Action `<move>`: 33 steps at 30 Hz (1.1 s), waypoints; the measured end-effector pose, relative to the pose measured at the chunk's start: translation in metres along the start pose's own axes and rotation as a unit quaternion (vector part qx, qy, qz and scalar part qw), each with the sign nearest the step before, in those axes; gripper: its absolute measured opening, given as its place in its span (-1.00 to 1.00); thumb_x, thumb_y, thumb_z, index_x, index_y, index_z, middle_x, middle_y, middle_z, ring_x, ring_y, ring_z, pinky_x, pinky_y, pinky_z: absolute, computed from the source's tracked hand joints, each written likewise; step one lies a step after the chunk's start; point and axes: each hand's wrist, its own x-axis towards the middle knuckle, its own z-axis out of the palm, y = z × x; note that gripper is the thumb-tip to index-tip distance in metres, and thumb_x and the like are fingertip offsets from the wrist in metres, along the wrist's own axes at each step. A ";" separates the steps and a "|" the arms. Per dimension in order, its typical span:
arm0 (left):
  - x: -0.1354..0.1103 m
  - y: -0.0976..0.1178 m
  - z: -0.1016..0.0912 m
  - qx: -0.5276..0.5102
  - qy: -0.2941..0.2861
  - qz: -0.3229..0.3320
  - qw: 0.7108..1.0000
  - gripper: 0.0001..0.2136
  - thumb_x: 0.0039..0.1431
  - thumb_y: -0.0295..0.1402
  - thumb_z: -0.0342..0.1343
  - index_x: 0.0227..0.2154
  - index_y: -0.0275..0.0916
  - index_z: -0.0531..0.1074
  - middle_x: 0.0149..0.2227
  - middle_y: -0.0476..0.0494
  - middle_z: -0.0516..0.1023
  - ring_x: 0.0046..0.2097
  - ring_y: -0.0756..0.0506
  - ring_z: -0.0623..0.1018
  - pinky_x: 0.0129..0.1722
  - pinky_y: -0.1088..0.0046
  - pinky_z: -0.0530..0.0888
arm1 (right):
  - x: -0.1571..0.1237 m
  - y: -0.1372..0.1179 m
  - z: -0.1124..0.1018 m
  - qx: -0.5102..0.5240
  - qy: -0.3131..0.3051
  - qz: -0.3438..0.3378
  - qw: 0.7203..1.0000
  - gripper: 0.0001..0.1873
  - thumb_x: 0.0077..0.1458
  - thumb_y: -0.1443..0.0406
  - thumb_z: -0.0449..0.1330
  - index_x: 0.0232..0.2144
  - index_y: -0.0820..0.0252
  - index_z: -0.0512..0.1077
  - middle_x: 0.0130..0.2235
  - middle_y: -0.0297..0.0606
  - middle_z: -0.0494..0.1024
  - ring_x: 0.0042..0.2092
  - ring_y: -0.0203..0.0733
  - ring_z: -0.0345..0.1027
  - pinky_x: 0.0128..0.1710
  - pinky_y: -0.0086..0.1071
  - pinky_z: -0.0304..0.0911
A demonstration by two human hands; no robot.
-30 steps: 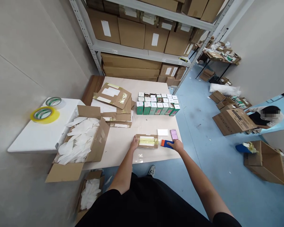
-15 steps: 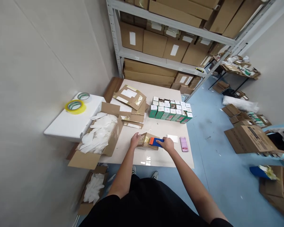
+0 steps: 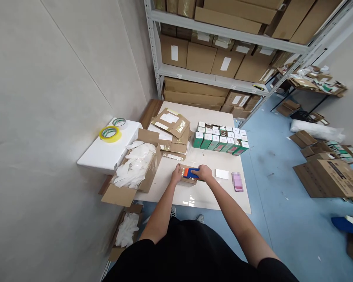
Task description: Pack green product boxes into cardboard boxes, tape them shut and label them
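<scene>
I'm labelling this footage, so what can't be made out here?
All in the head view:
Box: top partly hidden by blue tool and right hand.
Tool's grip: hidden by that hand.
Cartons: print too small.
Pink item: blurred by pixelation.
Upper boxes: cut off by the top edge.

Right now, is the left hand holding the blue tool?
No, the right hand grips the blue tool, over the small cardboard box.
</scene>
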 end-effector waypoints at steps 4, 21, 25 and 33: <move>-0.006 0.008 0.024 0.012 0.009 -0.010 1.000 -0.48 0.43 -0.13 -0.11 0.36 -0.21 0.20 0.15 -0.27 0.57 0.13 -0.21 0.57 0.16 0.23 0.44 | -0.002 0.022 -0.008 -0.001 -0.006 -0.003 1.000 -0.35 0.10 -0.26 0.20 -0.22 0.18 0.61 -0.15 -0.03 0.66 -0.13 -0.02 0.55 -0.28 -0.39 0.26; -0.013 0.014 0.040 0.047 0.032 -0.009 0.998 -0.52 0.43 -0.16 -0.13 0.33 -0.18 0.21 0.25 -0.26 0.47 0.26 -0.21 0.46 0.24 0.25 0.37 | -0.025 0.144 -0.032 -0.059 0.012 0.071 0.996 -0.45 0.13 -0.14 0.25 -0.18 0.23 0.61 -0.15 0.03 0.65 -0.13 0.01 0.56 -0.25 -0.37 0.28; -0.014 0.013 0.037 0.049 0.026 -0.015 0.998 -0.51 0.43 -0.12 -0.12 0.33 -0.15 0.22 0.21 -0.24 0.51 0.24 -0.21 0.48 0.22 0.25 0.39 | -0.017 0.126 -0.022 -0.070 0.016 0.084 0.994 -0.47 0.13 -0.06 0.28 -0.11 0.27 0.60 -0.11 0.06 0.65 -0.08 0.03 0.56 -0.20 -0.35 0.31; -0.020 0.015 0.033 0.044 0.018 -0.013 0.999 -0.50 0.44 -0.09 -0.13 0.34 -0.12 0.21 0.20 -0.23 0.52 0.21 -0.21 0.51 0.21 0.23 0.39 | 0.003 0.074 0.017 -0.070 0.004 0.051 0.996 -0.60 0.18 0.13 0.27 -0.05 0.30 0.58 -0.06 0.11 0.64 0.02 0.08 0.54 -0.08 -0.27 0.34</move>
